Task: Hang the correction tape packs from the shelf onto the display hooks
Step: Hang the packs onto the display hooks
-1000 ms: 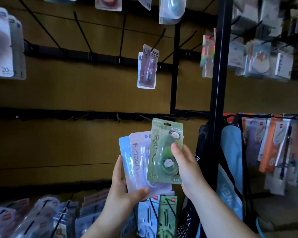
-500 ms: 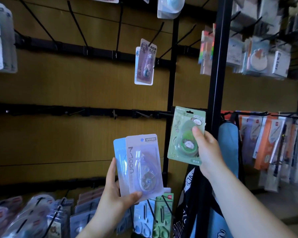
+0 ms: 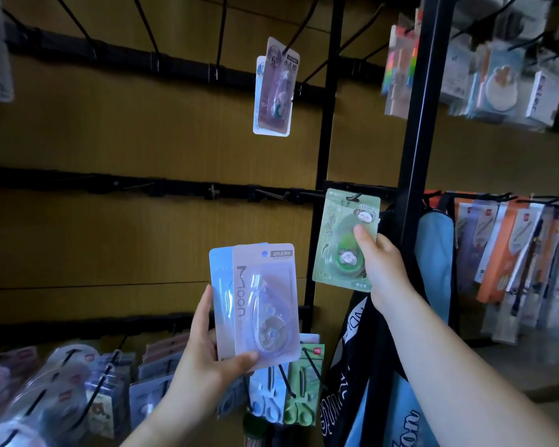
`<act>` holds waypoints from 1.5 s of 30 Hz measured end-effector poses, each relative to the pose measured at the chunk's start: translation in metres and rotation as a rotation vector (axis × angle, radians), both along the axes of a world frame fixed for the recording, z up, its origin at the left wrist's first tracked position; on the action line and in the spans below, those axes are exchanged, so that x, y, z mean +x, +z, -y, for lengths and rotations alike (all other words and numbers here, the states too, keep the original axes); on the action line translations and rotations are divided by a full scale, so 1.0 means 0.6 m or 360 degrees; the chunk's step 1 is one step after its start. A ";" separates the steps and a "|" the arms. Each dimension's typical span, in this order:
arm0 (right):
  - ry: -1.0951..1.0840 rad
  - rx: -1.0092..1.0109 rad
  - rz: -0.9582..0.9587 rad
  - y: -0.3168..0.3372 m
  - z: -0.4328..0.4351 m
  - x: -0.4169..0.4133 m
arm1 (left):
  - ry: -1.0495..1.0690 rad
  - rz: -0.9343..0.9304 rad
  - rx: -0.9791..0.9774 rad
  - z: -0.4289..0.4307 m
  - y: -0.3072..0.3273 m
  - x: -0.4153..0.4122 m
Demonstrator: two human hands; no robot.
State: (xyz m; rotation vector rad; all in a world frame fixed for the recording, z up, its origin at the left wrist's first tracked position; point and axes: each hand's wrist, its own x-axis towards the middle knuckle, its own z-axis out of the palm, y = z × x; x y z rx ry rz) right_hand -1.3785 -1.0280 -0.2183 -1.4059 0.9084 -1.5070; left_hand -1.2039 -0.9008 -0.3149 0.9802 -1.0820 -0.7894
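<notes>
My right hand (image 3: 383, 271) pinches a green correction tape pack (image 3: 338, 240) and holds it up at the middle rail, its top slot at a black display hook (image 3: 355, 197). My left hand (image 3: 207, 356) grips two more packs, a pale pink one (image 3: 265, 304) in front and a light blue one (image 3: 219, 285) behind it, lower and to the left. A brownish pack (image 3: 276, 88) hangs from an upper hook with another pack behind it.
Several bare black hooks (image 3: 268, 193) stick out of the rails on the wooden back panel. A black upright post (image 3: 423, 101) stands right of the green pack. Blue and black bags (image 3: 433, 253) hang beside it. Packed goods (image 3: 62, 391) fill the bottom row.
My right hand has carried the green pack up and to the right, away from the stack and up to the middle rail's hook. My left hand keeps the other two packs low.
</notes>
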 end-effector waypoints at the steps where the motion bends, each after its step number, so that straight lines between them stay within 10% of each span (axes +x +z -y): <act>1: -0.0025 -0.0007 -0.0034 0.001 0.007 0.004 | -0.0004 0.0000 -0.0008 0.001 -0.003 0.000; 17: -0.0429 0.0079 -0.0714 -0.001 0.077 0.085 | -0.0032 -0.0043 -0.0097 -0.033 -0.032 0.016; 22: 0.0081 -0.0010 -0.0166 -0.069 -0.052 0.088 | 0.0065 -0.0067 -0.0087 -0.039 -0.054 0.012; 26: 0.0523 -0.0083 -0.0351 -0.118 -0.132 0.085 | 0.0064 -0.0068 -0.0040 -0.052 -0.065 0.004; 45: 0.0151 -0.0161 -0.0004 -0.083 -0.121 0.104 | 0.0135 -0.0158 -0.0045 -0.084 -0.057 0.021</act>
